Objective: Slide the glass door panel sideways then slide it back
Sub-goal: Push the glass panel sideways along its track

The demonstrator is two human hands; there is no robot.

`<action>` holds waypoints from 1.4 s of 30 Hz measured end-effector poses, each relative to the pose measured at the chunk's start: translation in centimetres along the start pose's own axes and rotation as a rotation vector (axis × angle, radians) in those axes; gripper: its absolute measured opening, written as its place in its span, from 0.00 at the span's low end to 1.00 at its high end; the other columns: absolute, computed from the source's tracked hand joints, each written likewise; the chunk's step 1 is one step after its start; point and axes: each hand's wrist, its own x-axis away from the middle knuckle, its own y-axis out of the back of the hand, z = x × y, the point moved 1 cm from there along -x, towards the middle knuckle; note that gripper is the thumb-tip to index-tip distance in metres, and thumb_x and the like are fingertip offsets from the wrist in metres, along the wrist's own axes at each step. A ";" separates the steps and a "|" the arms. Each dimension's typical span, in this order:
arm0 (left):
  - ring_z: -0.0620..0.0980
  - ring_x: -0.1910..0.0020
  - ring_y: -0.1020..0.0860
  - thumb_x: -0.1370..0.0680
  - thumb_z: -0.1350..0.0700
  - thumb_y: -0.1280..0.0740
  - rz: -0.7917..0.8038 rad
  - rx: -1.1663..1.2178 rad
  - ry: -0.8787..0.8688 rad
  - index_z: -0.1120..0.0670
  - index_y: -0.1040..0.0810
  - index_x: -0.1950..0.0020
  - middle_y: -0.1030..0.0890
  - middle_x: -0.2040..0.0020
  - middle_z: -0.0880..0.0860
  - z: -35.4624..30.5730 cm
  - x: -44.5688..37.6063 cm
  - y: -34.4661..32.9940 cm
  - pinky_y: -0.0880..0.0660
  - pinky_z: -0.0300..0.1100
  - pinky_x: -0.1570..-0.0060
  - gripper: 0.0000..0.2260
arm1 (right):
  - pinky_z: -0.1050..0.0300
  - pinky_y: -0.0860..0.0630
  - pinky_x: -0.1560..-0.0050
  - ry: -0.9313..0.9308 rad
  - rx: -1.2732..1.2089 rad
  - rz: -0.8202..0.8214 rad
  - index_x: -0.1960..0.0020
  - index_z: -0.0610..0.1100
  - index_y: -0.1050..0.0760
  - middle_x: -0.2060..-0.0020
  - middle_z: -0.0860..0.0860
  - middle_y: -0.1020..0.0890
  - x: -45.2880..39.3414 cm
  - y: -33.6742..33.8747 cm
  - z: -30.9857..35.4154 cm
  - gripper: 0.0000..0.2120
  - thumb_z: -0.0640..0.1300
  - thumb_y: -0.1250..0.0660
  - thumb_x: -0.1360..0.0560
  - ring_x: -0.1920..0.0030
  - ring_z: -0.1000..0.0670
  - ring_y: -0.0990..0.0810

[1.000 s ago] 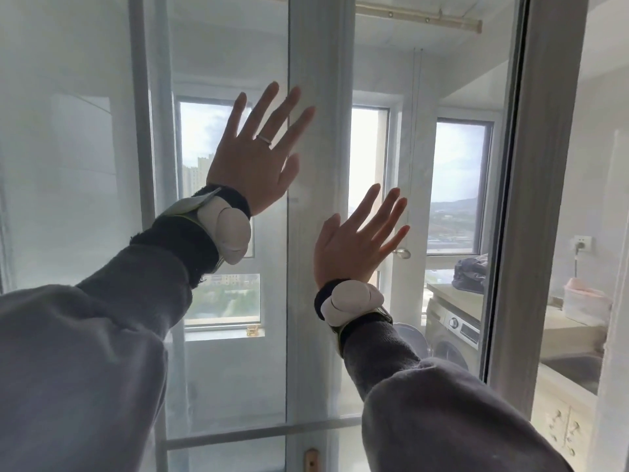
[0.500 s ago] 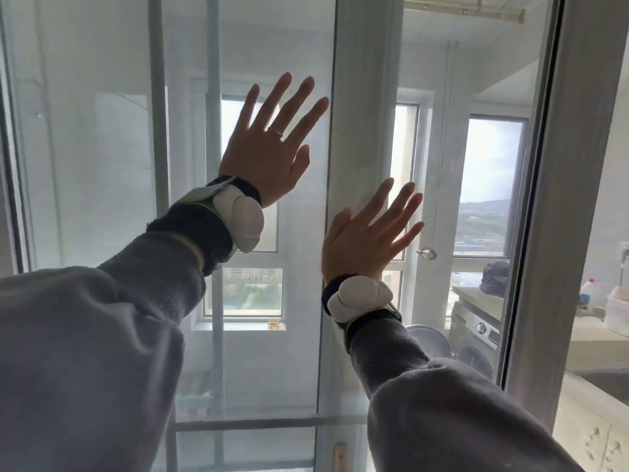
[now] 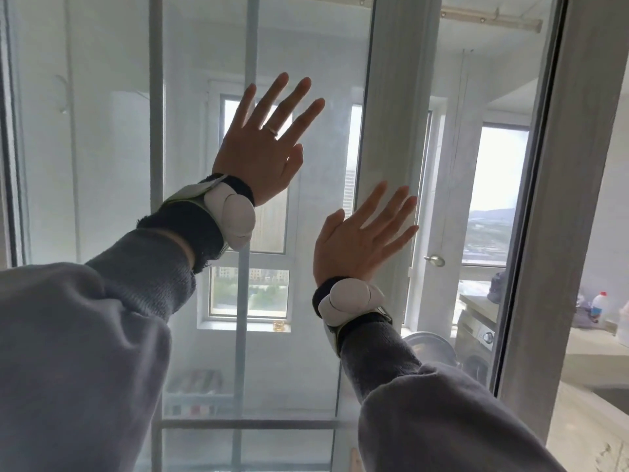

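Note:
The glass door panel (image 3: 112, 148) fills the left and middle of the view, with its pale upright frame (image 3: 398, 107) right of centre. My left hand (image 3: 263, 148) lies flat against the glass with fingers spread, a ring on one finger. My right hand (image 3: 360, 238) is lower, palm flat, fingers spread across the edge of the upright frame. Both wrists carry white trackers over dark bands. Neither hand grips anything.
A grey fixed door post (image 3: 565, 206) stands at the right. Beyond the glass are a balcony window (image 3: 250, 291), a washing machine (image 3: 476, 338), a round basin (image 3: 430, 345) and a ceiling drying rail (image 3: 490, 20). A counter (image 3: 599, 349) with a bottle (image 3: 599, 303) sits at far right.
The panel's upright frame and both flat hands have shifted rightward in view. More of the left glass and a second thin mullion behind it now show.

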 end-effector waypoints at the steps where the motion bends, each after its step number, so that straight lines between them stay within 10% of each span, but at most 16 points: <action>1: 0.57 0.22 0.49 0.20 0.51 0.54 -0.001 -0.002 -0.001 0.49 0.50 0.22 0.46 0.21 0.54 0.4 0.2 0.0 0.52 0.58 0.25 0.25 | 0.33 0.50 0.28 0.000 0.000 0.002 0.26 0.38 0.44 0.26 0.35 0.41 0.2 0.0 0.4 0.28 0.50 0.55 0.22 0.26 0.34 0.45; 42: 0.59 0.23 0.47 0.19 0.52 0.49 -0.008 0.000 0.000 0.50 0.47 0.22 0.45 0.21 0.56 11.5 5.6 0.5 0.51 0.60 0.26 0.25 | 0.35 0.54 0.29 -0.004 0.056 0.027 0.25 0.40 0.44 0.26 0.38 0.41 6.0 -1.2 11.3 0.30 0.54 0.57 0.22 0.26 0.36 0.45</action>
